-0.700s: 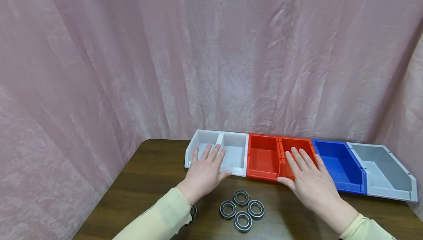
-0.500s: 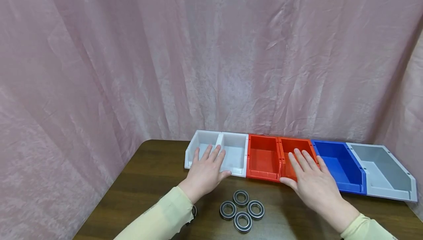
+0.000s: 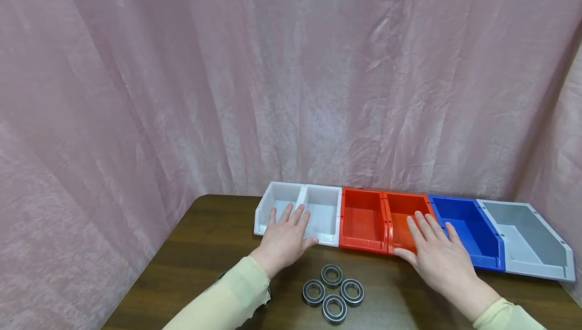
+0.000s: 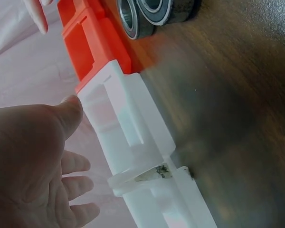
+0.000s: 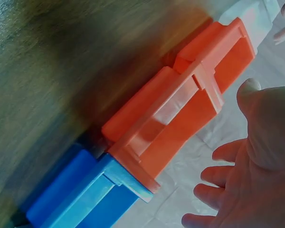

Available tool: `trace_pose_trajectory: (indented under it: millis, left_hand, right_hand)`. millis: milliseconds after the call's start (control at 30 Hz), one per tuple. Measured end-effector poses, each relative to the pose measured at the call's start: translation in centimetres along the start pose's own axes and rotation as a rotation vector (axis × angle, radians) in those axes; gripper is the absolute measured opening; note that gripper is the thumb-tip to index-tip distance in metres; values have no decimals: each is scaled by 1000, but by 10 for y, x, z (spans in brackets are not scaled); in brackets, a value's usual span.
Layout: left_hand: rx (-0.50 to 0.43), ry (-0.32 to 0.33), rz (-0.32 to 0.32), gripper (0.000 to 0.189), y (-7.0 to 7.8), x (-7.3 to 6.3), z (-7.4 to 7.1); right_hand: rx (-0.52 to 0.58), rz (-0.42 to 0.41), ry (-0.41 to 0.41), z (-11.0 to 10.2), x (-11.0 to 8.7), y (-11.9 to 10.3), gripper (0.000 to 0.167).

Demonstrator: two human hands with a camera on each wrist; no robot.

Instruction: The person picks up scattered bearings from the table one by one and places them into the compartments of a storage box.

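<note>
My left hand (image 3: 283, 239) hovers palm down before the two white bins (image 3: 322, 214), its fingers spread and holding nothing. My right hand (image 3: 438, 256) is held likewise, fingers spread, in front of the right-hand orange-red bin (image 3: 402, 216) and partly covering the edge of the blue bin (image 3: 468, 234). Several steel ball bearings with dark seals, among them a near one (image 3: 334, 309), lie in a cluster on the table between the hands. In the left wrist view two bearings (image 4: 154, 10) show at the top. Something dark is partly hidden beneath the left sleeve.
A red bin (image 3: 362, 221) stands in the middle of the row, and a grey bin (image 3: 529, 241) ends it at the right. The row sits at the back of the dark wooden table (image 3: 191, 249). A pink curtain (image 3: 291, 77) hangs close behind.
My right hand has shifted slightly right and towards me, uncovering more of the orange-red bin. The left hand has barely moved. The whole scene sits slightly lower in the head view.
</note>
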State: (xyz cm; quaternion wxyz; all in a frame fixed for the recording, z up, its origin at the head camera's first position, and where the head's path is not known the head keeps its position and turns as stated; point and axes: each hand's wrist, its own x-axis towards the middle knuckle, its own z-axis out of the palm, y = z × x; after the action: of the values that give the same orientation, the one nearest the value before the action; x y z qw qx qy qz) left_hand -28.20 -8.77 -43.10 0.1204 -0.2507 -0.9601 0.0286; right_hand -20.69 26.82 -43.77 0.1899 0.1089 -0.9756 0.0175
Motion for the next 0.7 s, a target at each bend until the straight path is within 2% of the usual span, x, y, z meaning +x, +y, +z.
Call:
trace_pose_trajectory:
  millis: [400, 700]
  left_hand:
    - [-13, -49, -13, 72, 3, 3, 4]
    - [21, -43, -6, 72, 3, 4, 7]
  right_hand:
    - [-19, 36, -51, 9, -4, 11, 84]
    - [-9, 64, -88, 12, -5, 16, 86]
